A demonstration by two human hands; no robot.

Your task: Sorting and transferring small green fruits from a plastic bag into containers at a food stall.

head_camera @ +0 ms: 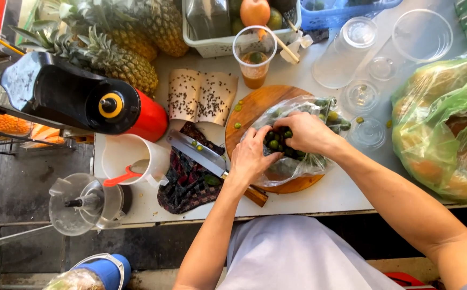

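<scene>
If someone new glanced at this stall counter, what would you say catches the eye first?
Both hands meet at the centre: the left hand and right hand dig into a clear plastic bag of small green citrus fruits on a round wooden board. At the left lies a bold red-and-black juicer, with pineapples behind it. A cleaver rests on a dark cloth beside the board.

Both arms bare, reaching in from the near edge and converging toward the middle. Left forearm rising almost straight up from the near side, wrist bent slightly right, left hand [249,158] palm down, fingers curled and pointing far-right, thumb tucked beneath. Right forearm stretched diagonally from the near right corner, longer in view, wrist straight, right hand [307,131] knuckles up, fingers bent and pointing left. Fingertips of the two hands nearly meeting, pinching inward.
</scene>
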